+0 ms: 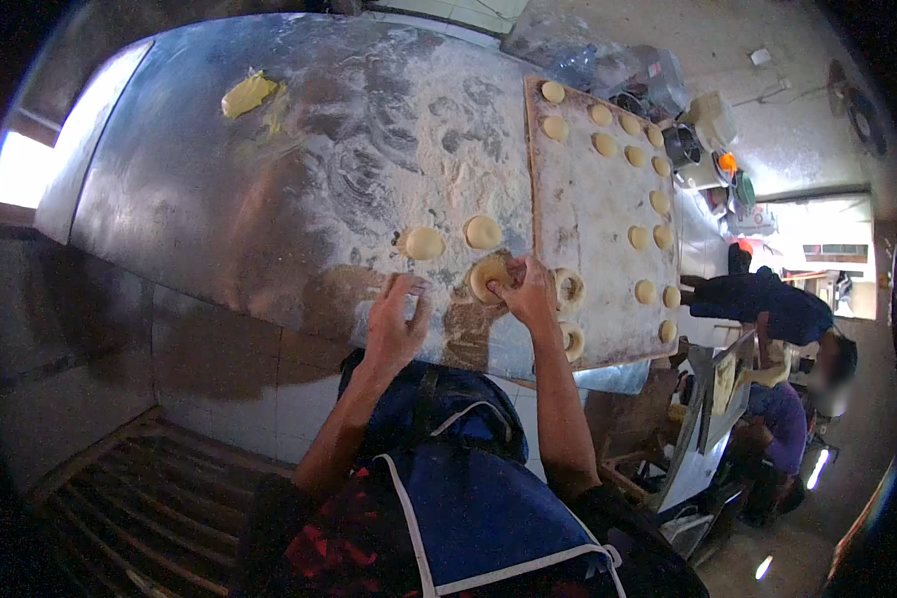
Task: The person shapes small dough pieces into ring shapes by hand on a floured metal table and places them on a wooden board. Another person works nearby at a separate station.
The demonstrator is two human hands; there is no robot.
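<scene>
Nearest my view, at the bottom centre, hangs a blue apron [498,533] with pale edging. Above it, near the centre of the frame, the left hand [397,319] sits over the worktop [299,224] with fingers loosely curved and parted, nothing visible in it. Just right of centre, the right hand [523,287] has a dough piece [486,280] by its right side, thumb on its face and fingers around the far edge. I judge that dough light, soft and easily dented; I'd hold it by the thicker rim with flat pads and keep pressure low, since the middle could tear. Any flour on it should make it slide rather than stick. Just beyond lie two smooth dough rounds [425,243], likely just as yielding. To the right, two hollowed dough pieces [571,287] rest at the near left edge of a floured board [593,229], with more dough balls [605,146] farther up it. Loose flour [439,149] covers the upper middle; a yellow lump [248,95] lies at upper left.
</scene>
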